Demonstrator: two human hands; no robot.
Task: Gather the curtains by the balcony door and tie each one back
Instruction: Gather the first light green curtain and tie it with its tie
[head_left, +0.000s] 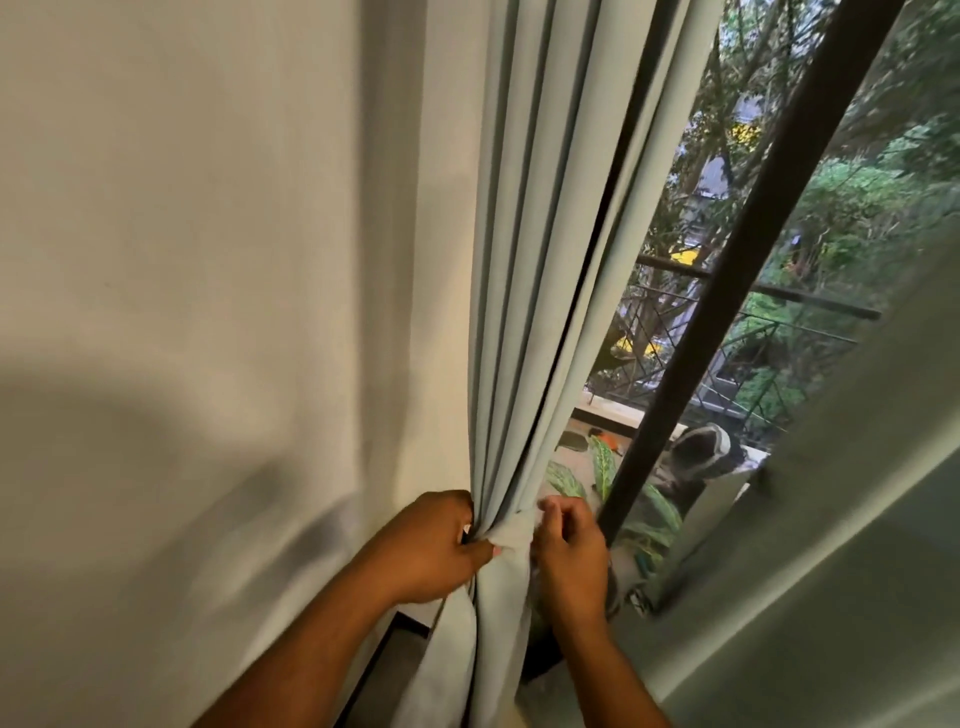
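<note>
Curtain (540, 260) is hanging at twelve o'clock, bunched at six. Left hand (431, 545) fingers are pinching the folds; right hand (571, 551) fingers are curling narrow on the tie band (514, 535). Loosening either grip is risking folds spilling out.

Home interior — pale curtain (524, 260), plain wall (208, 260), balcony door frame (727, 291), railing (779, 293), potted plants (605, 462)

From where I stand, no writing, label, brand, number or sign can be read anywhere in this view.
</note>
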